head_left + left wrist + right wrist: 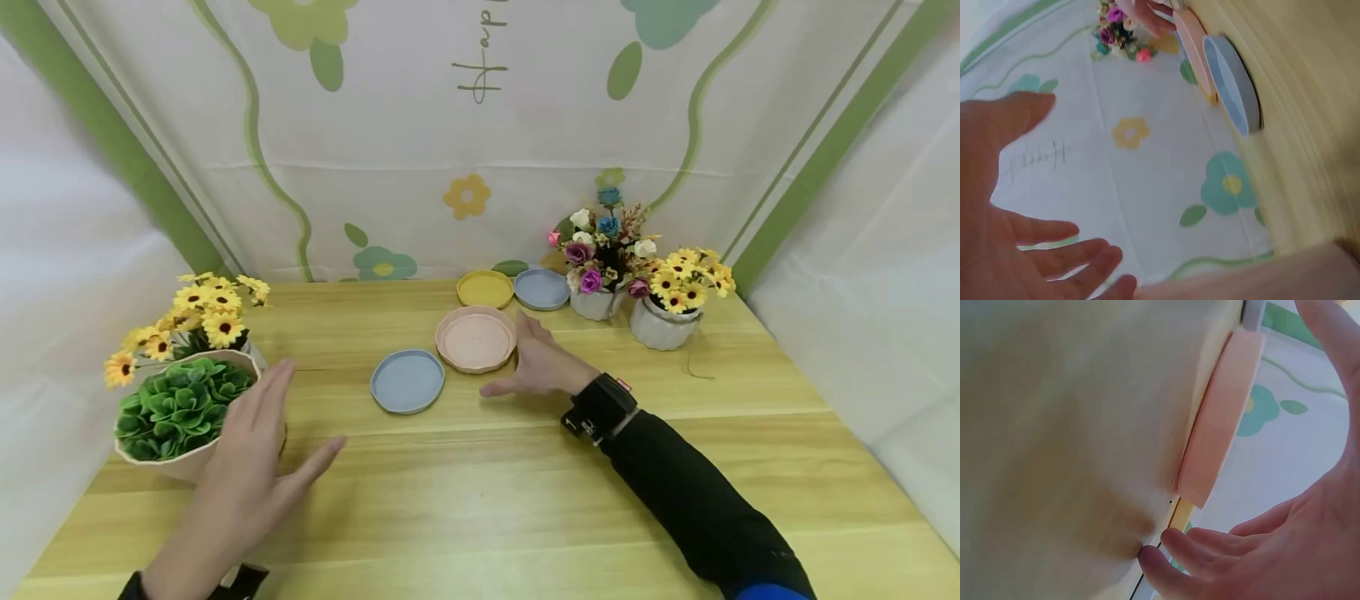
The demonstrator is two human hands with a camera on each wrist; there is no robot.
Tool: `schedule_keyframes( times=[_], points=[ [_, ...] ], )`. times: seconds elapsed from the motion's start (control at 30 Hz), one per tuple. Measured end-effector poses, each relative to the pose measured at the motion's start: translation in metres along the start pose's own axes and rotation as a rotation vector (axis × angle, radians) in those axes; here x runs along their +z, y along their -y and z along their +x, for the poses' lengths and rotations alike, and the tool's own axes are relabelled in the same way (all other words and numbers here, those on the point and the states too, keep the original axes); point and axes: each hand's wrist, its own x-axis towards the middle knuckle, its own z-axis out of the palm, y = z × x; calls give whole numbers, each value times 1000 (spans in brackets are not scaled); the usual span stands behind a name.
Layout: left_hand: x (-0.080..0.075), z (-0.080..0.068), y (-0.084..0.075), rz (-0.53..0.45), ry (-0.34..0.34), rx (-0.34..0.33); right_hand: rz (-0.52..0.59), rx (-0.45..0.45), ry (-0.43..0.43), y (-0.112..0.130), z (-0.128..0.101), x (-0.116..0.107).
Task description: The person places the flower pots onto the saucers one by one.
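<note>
Head view: right hand (542, 363) spread flat, empty, touching pink saucer (476, 337); left hand (251, 467) open, empty, well left of it, beside green plant pot (182, 408), positioned for grasping.

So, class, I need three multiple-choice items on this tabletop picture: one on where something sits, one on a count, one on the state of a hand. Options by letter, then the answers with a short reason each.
1. Where is the pink saucer?
A. Just beside the right hand
B. Under the pot of green leaves
C. Stacked on the yellow saucer

2. How many saucers lie on the table?
A. Two
B. Four
C. Six

3. How is the left hand?
A. Clenched in a fist
B. Pinching a flower
C. Open, fingers spread beside the pot of green leaves

Answers:
1 A, the right hand lies flat on the table at the pink saucer's rim.
2 B, two blue, one pink and one yellow show in the head view.
3 C, its fingers are straight and hold nothing.
</note>
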Motion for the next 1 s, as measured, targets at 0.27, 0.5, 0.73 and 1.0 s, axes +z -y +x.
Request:
schedule_keyframes(
  times=[0.27, 0.5, 0.73, 1.0],
  points=[
    [-7, -11, 20, 249, -236, 24, -93, -16, -44, 14, 24, 1],
    [-4, -18, 41, 324, -156, -91, -222, 46, -56, 28, 40, 5],
    [0, -19, 46, 331, -200, -41, -286, 88, -51, 29, 50, 3],
    [0, -19, 47, 314, -188, -38, -295, 43, -10, 25, 44, -1]
  ],
)
